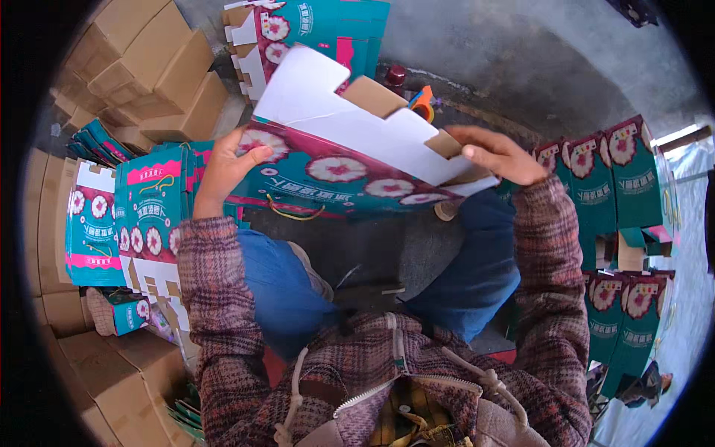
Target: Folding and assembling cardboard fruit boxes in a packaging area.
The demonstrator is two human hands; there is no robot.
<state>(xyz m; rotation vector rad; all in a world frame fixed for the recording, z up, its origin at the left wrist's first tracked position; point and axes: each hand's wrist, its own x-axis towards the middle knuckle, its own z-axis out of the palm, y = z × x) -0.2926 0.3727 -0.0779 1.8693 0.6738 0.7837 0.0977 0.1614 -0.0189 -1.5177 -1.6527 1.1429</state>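
Observation:
I hold a teal and magenta printed cardboard carton (320, 167) in front of me above my knees. Its white notched flaps (335, 97) stand up along the far side, and a yellow cord handle (294, 212) hangs from its near face. My left hand (229, 164) grips the carton's left end, thumb on the printed face. At the right end my right hand (503, 155) is closed round the flap edge with its thumb on the near side. The fingers behind the board are partly hidden.
Plain brown boxes (141, 67) are stacked at the far left, with more (104, 380) near left. Flat printed cartons (145, 201) lean at the left, and another (328, 30) lies ahead. Finished-looking teal boxes (596, 179) stand in rows at right. An orange tape dispenser (423, 104) sits beyond the carton.

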